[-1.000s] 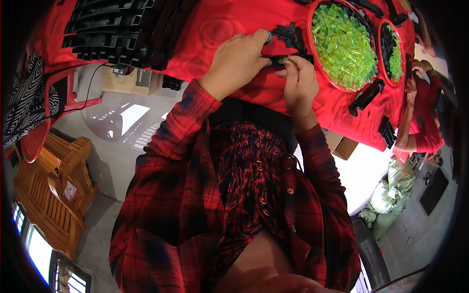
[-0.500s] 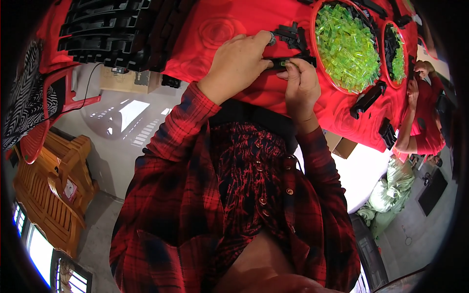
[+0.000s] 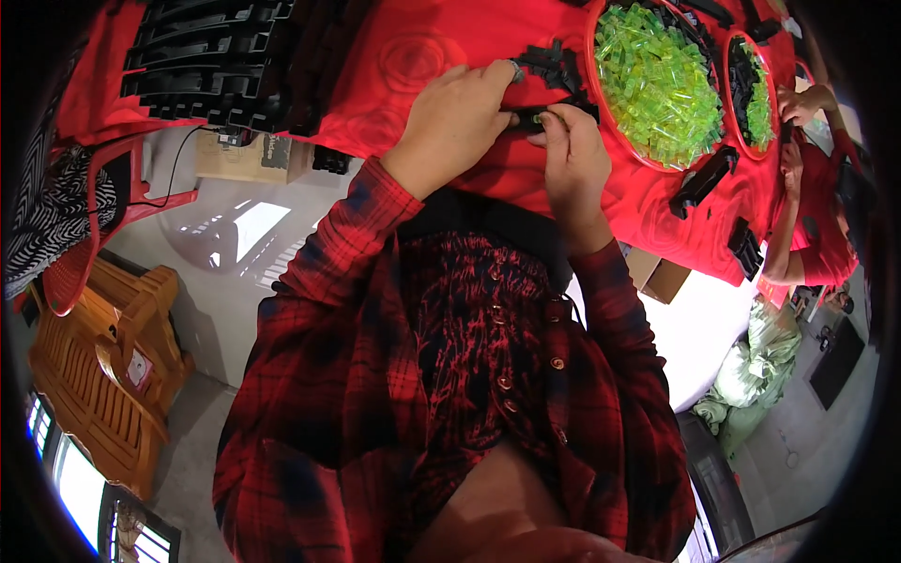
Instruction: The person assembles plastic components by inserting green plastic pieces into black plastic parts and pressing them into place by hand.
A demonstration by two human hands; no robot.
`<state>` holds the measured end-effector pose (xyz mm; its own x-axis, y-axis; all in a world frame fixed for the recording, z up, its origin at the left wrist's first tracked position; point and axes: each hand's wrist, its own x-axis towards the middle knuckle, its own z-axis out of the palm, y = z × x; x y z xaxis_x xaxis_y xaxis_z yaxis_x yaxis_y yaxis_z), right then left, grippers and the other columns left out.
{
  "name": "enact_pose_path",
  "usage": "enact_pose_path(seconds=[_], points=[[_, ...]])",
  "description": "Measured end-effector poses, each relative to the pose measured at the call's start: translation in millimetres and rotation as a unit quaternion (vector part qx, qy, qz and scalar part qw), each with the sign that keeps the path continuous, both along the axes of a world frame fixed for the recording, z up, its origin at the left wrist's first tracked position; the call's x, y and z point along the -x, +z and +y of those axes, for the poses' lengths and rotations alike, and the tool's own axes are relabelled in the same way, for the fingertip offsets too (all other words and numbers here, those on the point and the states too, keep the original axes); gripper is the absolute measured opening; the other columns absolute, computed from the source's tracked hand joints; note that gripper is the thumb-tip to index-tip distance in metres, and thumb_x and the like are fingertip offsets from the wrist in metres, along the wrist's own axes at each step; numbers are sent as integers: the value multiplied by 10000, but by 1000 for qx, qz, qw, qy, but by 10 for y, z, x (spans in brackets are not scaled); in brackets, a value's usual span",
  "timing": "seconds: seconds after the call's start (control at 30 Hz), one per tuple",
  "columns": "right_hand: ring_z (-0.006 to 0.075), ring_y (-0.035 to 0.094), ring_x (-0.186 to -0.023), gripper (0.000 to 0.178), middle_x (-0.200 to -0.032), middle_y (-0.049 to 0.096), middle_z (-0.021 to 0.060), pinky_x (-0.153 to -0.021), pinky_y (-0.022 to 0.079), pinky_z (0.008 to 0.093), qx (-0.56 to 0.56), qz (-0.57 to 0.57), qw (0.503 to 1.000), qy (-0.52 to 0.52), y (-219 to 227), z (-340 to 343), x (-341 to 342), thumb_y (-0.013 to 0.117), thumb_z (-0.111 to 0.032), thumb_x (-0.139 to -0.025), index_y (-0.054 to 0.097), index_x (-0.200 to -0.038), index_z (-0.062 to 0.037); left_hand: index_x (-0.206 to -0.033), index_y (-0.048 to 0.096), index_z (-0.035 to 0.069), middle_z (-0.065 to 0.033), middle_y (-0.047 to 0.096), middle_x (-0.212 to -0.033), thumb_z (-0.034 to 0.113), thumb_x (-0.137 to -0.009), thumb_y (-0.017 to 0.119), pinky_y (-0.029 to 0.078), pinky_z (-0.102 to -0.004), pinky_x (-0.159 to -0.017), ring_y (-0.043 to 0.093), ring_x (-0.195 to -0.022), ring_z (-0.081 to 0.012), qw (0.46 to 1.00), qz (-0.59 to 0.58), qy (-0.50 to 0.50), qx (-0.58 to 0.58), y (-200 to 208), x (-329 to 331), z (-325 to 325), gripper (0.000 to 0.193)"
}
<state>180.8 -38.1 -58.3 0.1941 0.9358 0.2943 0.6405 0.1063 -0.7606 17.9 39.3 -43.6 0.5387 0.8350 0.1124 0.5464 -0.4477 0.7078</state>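
Observation:
Over the near edge of the red-covered table, my two hands share a narrow black plastic part [image 3: 527, 121]. My left hand [image 3: 453, 120] is closed on its left end. On its other side, my right hand [image 3: 576, 159] has thumb and bent forefinger pressed at the part, right beside a small green piece [image 3: 538, 118]. Whether that piece sits in the part or in my fingertips I cannot tell. Just beyond lies a loose pile of small black plastic parts [image 3: 552, 66]. To the right stands a red-rimmed round tray [image 3: 590, 56] heaped with translucent yellow-green pieces [image 3: 657, 84].
Stacked long black mouldings [image 3: 211, 66] fill the table's far left. A second red-rimmed tray [image 3: 728, 70] holds black and green pieces. Black blocks [image 3: 706, 182] lie on the right of the red cloth [image 3: 638, 206]. Another person's hands [image 3: 800, 105] work at the far right.
My right fingers have curled further over the black part, covering more of its right end. My left hand keeps its hold. The whole view has shifted slightly.

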Motion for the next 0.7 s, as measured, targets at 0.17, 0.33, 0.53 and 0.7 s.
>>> enact_pose_path(seconds=[0.17,0.33,0.53,0.7], points=[[139,671,-663,160,-930,677,110,-610,536,257,-3,138,987,-77,199,-41,-53,605,-92,-985,577,-1095,21,-1157,564,52,-102,683,-870,148,-839,705,482,-431,-756,615,-872,-323,1000,24,-3,-5,11,75,-44,360],[133,661,-653,172,-912,673,103,-590,512,230,13,202,976,-85,251,-130,-161,546,-140,-1025,546,-1085,21,-1213,555,38,-133,667,-923,117,-843,692,499,-426,-790,626,-921,-326,998,45,-29,-21,110,169,-74,403],[150,674,-672,192,-903,648,106,-612,518,241,50,327,941,-71,277,-229,-65,470,-167,-1056,499,-1094,19,-1138,549,10,-127,627,-872,-3,-784,588,522,-405,-675,626,-828,-310,988,57,-21,-144,200,171,-252,356],[149,672,-684,195,-909,642,113,-614,512,244,57,294,953,-40,284,-307,-41,444,-172,-1064,495,-1084,14,-1146,507,17,-153,616,-911,14,-824,622,511,-459,-712,621,-876,-358,995,49,-30,-82,302,321,-510,342]])
